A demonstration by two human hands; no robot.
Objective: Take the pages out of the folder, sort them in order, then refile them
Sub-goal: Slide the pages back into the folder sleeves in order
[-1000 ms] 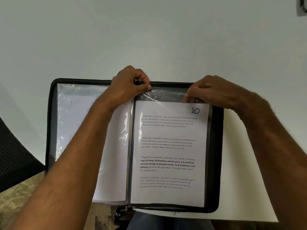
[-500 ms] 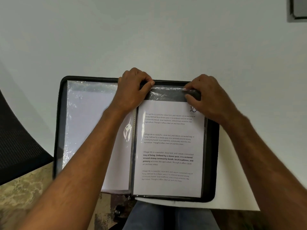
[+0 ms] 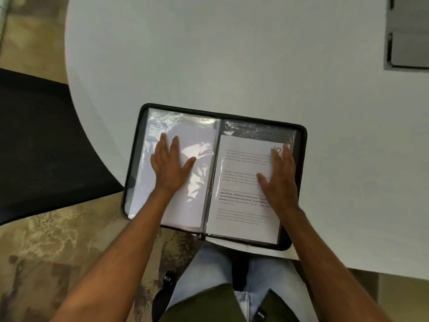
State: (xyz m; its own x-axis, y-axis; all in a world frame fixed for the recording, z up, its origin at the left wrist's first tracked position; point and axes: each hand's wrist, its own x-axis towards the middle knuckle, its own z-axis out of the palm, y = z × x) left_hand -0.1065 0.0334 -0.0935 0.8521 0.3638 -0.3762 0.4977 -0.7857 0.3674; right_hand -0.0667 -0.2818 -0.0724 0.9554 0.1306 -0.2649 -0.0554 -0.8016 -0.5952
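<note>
The black zip folder (image 3: 299, 145) lies wide open at the near edge of the white counter (image 3: 232, 54), its lower left corner hanging out past the rounded rim over the patterned floor (image 3: 58, 247). Both halves show clear plastic sleeves, glare streaking across them. The left hand (image 3: 170, 163) lies flat on the left sleeve (image 3: 183, 126), fingers straight and a little spread, thumb angled out toward the spine, palm down on the blank white sheet inside; it grips nothing. The right hand (image 3: 279, 177) lies flat as well, on the right sleeve (image 3: 255, 130), fingers straight and pointing away from the person, fingertips up beside the handwritten "10" at the page's top right corner. That printed page (image 3: 241, 205) sits inside its sleeve, slid low so that a dark band of empty plastic shows above its top edge. Four blocks of text run down it, the third partly in bold; the words are too blurred to read. So both hands are spread open, well apart, one on each half of the folder, with the spine between them. Both forearms reach in from the bottom of the view. A black mesh chair (image 3: 46, 140) stands to the left of the counter. Below the folder the person's pale jeans (image 3: 209, 270) and a dark green garment (image 3: 204, 305) show. At the far right corner of the counter sits a grey rectangular object (image 3: 408, 33), cut off by the frame edge.
</note>
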